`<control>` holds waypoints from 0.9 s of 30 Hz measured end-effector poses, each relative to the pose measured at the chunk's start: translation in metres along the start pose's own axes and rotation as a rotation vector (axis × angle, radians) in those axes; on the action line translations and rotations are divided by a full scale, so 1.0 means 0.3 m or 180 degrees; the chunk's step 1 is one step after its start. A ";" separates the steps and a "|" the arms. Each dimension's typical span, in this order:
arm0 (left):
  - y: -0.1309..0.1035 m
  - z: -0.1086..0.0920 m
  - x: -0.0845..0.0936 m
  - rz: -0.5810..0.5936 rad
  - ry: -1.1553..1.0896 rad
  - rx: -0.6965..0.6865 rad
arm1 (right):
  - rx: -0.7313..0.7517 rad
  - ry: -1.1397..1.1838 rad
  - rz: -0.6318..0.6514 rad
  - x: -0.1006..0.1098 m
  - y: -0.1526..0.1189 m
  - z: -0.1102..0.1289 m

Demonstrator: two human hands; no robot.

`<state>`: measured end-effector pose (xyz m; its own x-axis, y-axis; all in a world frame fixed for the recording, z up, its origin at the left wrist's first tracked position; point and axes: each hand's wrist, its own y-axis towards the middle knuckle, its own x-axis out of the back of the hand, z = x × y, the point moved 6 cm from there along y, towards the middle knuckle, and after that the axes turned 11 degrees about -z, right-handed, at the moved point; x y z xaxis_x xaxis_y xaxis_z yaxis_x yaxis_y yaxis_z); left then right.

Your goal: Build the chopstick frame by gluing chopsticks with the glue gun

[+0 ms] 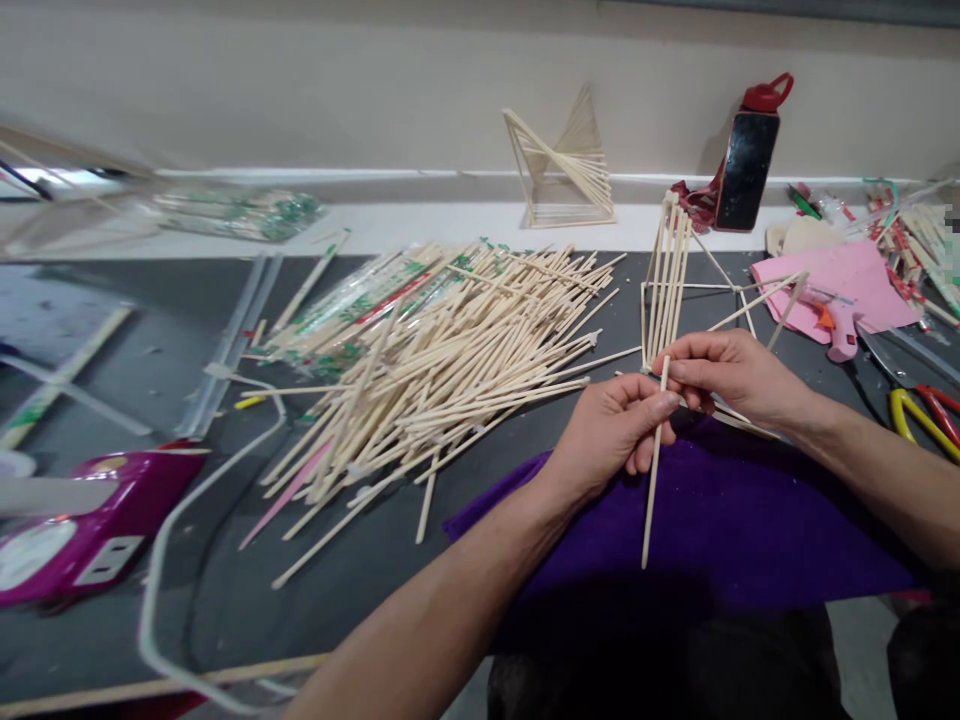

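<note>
Between the thumb and fingers of my left hand (616, 428) is a thin wooden stick (651, 500), held nearly upright. My right hand (724, 375) pinches near the top end of the same stick, its fingertips close to my left thumb. Just behind my hands stands a partly built stick frame (670, 275), with several slanted sticks side by side. A large heap of loose sticks (465, 350) lies to the left. Under my hands a purple cloth (720, 520) covers the front of the grey table (360, 620).
A finished-looking twisted stick model (566, 170) stands by the wall. A phone (748, 170) leans on a red-capped bottle (766, 92). At right are a pink glue gun (841, 325), pink paper (885, 280) and scissors (926, 410). A magenta device (112, 510) and white cable (161, 560) lie left.
</note>
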<state>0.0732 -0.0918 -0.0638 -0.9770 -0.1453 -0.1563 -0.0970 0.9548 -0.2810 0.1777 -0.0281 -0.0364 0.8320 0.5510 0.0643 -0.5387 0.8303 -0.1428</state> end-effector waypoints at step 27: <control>0.014 0.018 -0.021 0.0533 -0.0568 0.0463 | 0.0292 -0.0631 -0.0370 -0.001 -0.021 0.003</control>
<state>0.0800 -0.0883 -0.0690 -0.9269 -0.0444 -0.3726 0.1037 0.9239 -0.3682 0.1807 -0.0336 -0.0345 0.8518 0.4496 0.2688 -0.4582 0.8882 -0.0335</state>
